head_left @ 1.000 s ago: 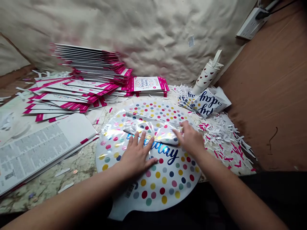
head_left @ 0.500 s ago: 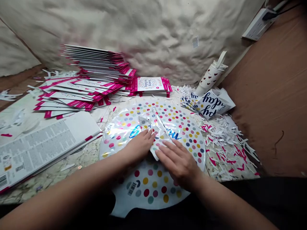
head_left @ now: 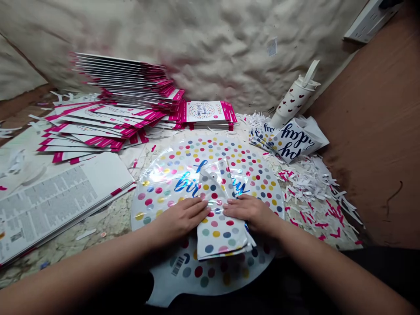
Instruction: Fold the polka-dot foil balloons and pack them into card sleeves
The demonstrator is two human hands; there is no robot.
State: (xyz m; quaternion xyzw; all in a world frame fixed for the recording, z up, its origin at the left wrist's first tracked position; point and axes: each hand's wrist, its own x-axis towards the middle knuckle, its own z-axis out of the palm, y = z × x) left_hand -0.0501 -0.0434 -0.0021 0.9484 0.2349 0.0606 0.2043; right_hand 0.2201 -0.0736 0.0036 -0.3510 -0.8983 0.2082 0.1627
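Speckled worktop (head_left: 72, 253), front edge: I log polka-dot foil balloon (head_left: 259, 183) lying flat, folded flap (head_left: 219, 234) doubled over its centre. Left hand (head_left: 179, 216), right hand (head_left: 249, 212) open, palms down either side of flap, gripping nothing. Even flat pressure should keep crease straight, I judge.

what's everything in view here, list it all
round foil balloon: 1, clear with coloured dots, lying flat in the middle
folded foil balloon: 1, dotted, on the round balloon
pink-edged card packs: many, white and pink, stacked and fanned back left
printed sheets: 1 stack, white with grey text, front left
tumbler: 1, white with red hearts, tilted back right
lettered foil pieces: a few, white and navy, beside the tumbler
paper shreds: many, white and pink, right
power socket: 1, white, top right
left hand: 1, flat against the folded balloon's left edge
right hand: 1, flat on the folded balloon
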